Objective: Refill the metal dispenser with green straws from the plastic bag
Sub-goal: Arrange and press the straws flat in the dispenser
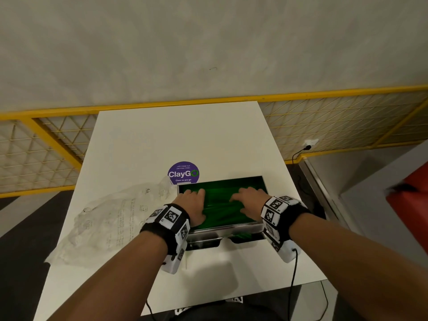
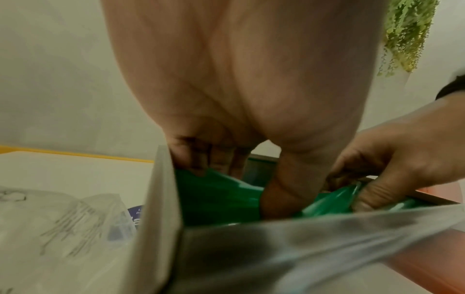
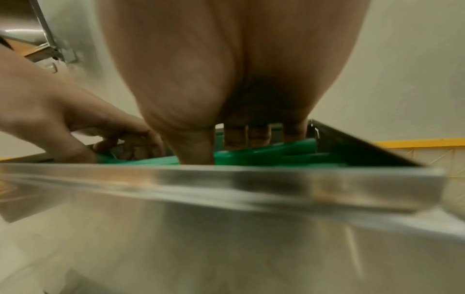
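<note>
The metal dispenser (image 1: 225,227) stands open-topped on the white table (image 1: 162,140), filled with green straws (image 1: 220,206). Both hands lie on the straws inside it. My left hand (image 1: 193,205) presses on the left part, fingers spread. My right hand (image 1: 249,200) presses on the right part. In the left wrist view the left hand (image 2: 239,171) reaches down onto the straws (image 2: 216,195) behind the dispenser wall (image 2: 161,199). The right wrist view has the right hand (image 3: 226,143) touching the straws (image 3: 276,153) past the rim (image 3: 226,179). The crumpled clear plastic bag (image 1: 111,218) lies flat to the left.
A purple round sticker (image 1: 183,172) sits on the table just behind the dispenser. A yellow mesh railing (image 1: 58,144) runs behind the table. A red object (image 1: 410,200) stands at the right. A black cable (image 1: 294,274) hangs off the near edge.
</note>
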Action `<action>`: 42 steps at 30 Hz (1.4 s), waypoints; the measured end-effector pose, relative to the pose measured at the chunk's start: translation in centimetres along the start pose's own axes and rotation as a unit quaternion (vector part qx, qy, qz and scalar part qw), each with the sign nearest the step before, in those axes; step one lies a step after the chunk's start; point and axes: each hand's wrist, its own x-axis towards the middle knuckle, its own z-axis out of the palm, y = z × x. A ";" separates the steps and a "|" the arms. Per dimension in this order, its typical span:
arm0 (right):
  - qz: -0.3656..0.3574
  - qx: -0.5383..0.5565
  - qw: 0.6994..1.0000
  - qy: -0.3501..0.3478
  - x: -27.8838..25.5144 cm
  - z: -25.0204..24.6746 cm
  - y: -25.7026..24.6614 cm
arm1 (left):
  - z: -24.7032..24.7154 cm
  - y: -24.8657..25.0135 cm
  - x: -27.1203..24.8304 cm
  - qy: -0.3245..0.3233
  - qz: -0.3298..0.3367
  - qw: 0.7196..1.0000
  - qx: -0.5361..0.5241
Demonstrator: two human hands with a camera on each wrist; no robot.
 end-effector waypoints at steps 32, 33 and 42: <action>-0.021 0.082 0.993 0.080 -2.0 -2.0 0.3 | -2.3 -0.6 -1.3 0.067 0.003 0.984 -0.163; -0.027 0.092 0.991 0.096 -2.2 -3.1 0.3 | -3.0 -0.7 -1.4 0.083 -0.005 0.981 -0.176; 0.027 0.083 0.996 -0.012 1.3 -3.5 -1.6 | -3.8 2.2 1.3 0.000 0.012 0.992 -0.122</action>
